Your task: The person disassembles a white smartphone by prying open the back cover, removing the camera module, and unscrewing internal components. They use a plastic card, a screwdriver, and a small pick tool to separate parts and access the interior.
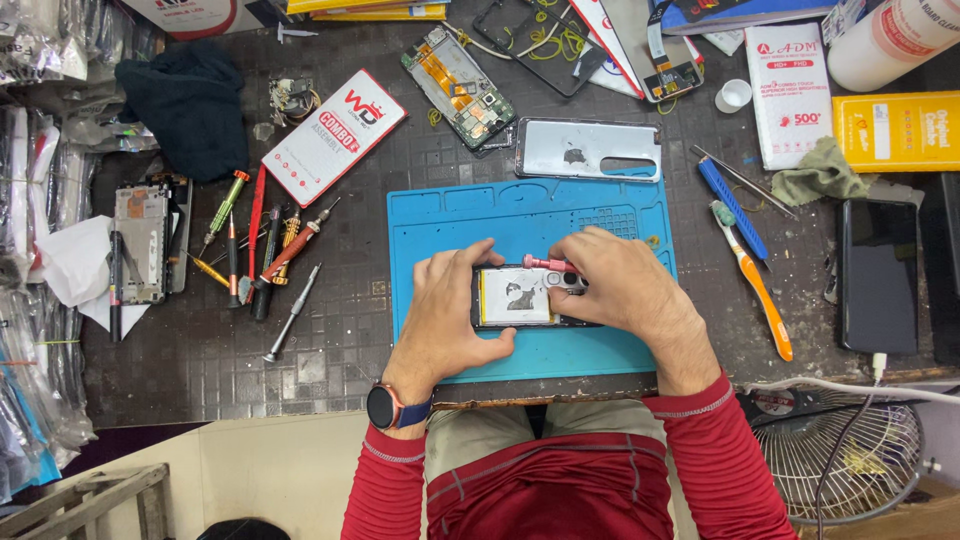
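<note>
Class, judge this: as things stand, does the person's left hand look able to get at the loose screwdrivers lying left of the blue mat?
Probably yes: bare tabletop lies between the left hand and the screwdrivers. But that hand now steadies the opened phone.

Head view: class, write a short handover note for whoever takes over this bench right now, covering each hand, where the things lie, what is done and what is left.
Left hand steadies the opened phone on the blue mat.
Right hand holds a pink-handled tool at the phone's top end; its tip is hidden.
Done: the back cover is off, lying above the mat.
Left: work inside the phone; the cover is not yet refitted.
Screwdrivers lie left of the mat.
</note>
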